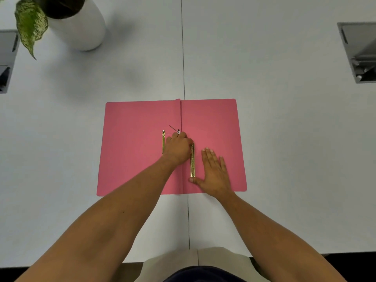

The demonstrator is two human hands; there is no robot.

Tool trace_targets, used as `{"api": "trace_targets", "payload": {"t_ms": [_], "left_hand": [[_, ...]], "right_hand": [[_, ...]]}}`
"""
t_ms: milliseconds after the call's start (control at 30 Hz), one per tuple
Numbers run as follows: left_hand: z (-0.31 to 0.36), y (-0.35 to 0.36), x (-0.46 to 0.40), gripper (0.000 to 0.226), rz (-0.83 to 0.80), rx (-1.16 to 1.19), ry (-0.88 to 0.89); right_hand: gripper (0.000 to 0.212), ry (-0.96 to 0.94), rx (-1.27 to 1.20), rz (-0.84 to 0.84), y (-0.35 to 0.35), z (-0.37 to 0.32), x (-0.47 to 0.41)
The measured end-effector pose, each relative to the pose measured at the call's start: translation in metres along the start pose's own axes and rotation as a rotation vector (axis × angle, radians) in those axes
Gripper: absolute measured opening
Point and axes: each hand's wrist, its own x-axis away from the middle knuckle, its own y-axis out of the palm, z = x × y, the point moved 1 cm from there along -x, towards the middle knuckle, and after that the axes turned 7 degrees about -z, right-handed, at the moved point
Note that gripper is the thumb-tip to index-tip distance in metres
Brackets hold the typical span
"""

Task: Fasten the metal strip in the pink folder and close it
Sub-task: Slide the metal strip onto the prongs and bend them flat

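The pink folder (132, 143) lies open and flat on the white table. A gold metal strip (192, 161) lies lengthwise just right of the fold. A second gold strip (163, 142) lies on the left leaf, partly hidden by my left hand (178, 147). My left hand rests over the fold with its fingertips pinching a thin prong (175, 129) that sticks up near the spine. My right hand (214, 171) lies flat and spread on the right leaf, thumb touching the near end of the right strip.
A white plant pot (81, 27) with a speckled leaf (30, 25) stands at the far left. Grey cable hatches sit in the table at the left edge (6, 58) and far right (360, 51). A seam (183, 58) runs down the table's middle.
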Motion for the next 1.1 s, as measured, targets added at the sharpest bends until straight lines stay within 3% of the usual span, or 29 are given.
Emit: {"api": "trace_targets", "payload": {"t_ms": [300,467,700,833,933,1100], "left_hand": [[-0.006,-0.007,-0.009,0.028,0.003,0.109,-0.029],[-0.011,-0.009,-0.011,0.008,0.047,0.434,-0.057],[-0.019,-0.017,0.001,0.016,0.038,0.817,-0.051],[-0.026,-0.023,0.012,0.017,-0.010,0.935,-0.019],[-0.029,-0.029,0.018,0.017,-0.010,0.994,0.021],[-0.032,-0.038,0.026,0.018,0.001,1.073,0.087]], "right_hand": [[0.113,0.006,-0.033,0.000,-0.001,-0.002,-0.001],[0.113,0.011,-0.037,-0.003,-0.002,-0.002,0.000],[0.109,-0.011,-0.081,-0.011,-0.004,-0.005,-0.002],[0.087,-0.033,-0.356,0.026,-0.016,-0.014,0.001],[0.043,-0.007,-0.737,0.100,-0.031,-0.022,0.000],[0.013,0.029,-0.948,0.098,-0.055,-0.035,-0.008]]}}
